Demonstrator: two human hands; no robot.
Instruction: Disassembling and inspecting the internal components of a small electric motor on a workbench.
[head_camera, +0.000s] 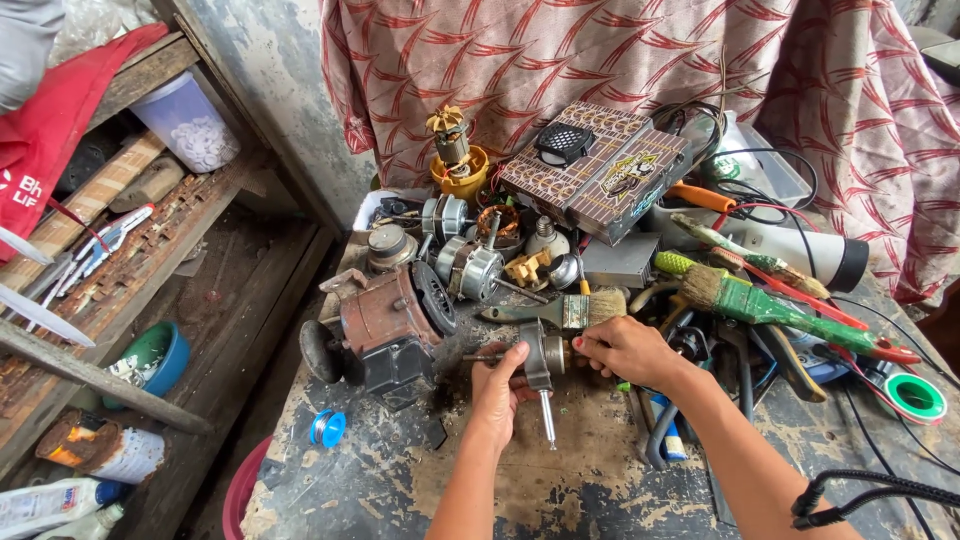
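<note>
My left hand (497, 392) grips a small metal motor part (537, 358) with a steel shaft (546, 418) pointing down toward me, held just above the worn workbench (560, 480). My right hand (622, 350) pinches the brass-coloured right end of that part with its fingertips. Just behind my hands lies a paintbrush with a dark green handle (560, 312). To the left stands a rusty brown motor housing (388, 325).
Several fan motors (470, 268), a patterned box (596, 168), a green-handled brush (770, 308), screwdrivers and cables crowd the bench's back and right. A blue tape roll (327, 428) lies front left. Wooden shelves (150, 280) with clutter stand on the left. A patterned cloth (600, 50) hangs behind.
</note>
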